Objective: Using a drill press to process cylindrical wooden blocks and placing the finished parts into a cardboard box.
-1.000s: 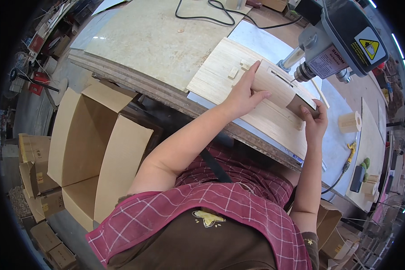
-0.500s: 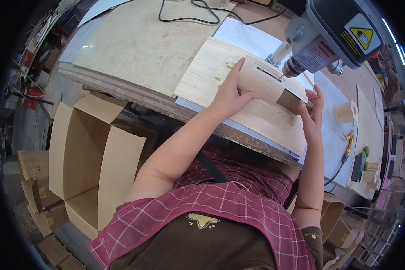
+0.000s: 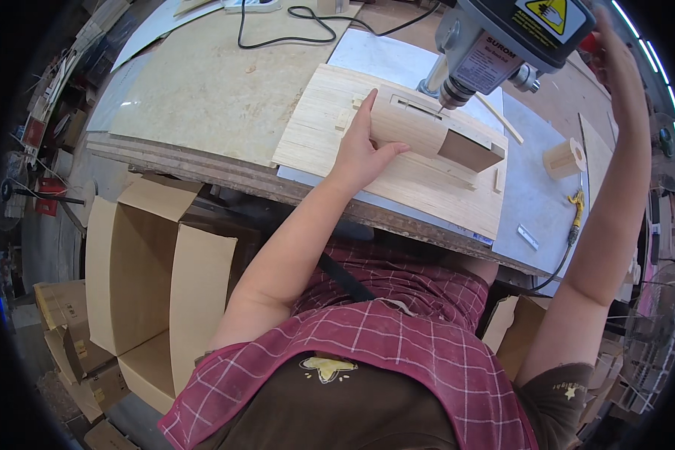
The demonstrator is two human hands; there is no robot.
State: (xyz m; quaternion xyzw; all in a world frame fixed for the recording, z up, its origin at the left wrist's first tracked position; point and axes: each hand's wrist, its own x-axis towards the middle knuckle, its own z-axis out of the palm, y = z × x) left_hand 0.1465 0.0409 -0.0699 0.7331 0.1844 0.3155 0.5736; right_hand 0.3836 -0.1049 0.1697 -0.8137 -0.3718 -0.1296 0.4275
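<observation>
Wooden block, pale with a rounded front, a slotted upper edge and a dark brown section near its right end, is lying across a flat wooden board on the table. The person's left hand is gripping the block's left end, its thumb lying along the rounded front. A grey and black drill press is leaning into view from the top, its thin bit pointing at the slotted edge; whether they are touching is unclear. The right hand is showing at upper right, raised beside the machine's red part; its fingers are blurring, so its grip cannot be told. Rightward, a pale wooden cylinder with a hole is standing near a yellow tool. An open cardboard box is sitting at lower left.
</observation>
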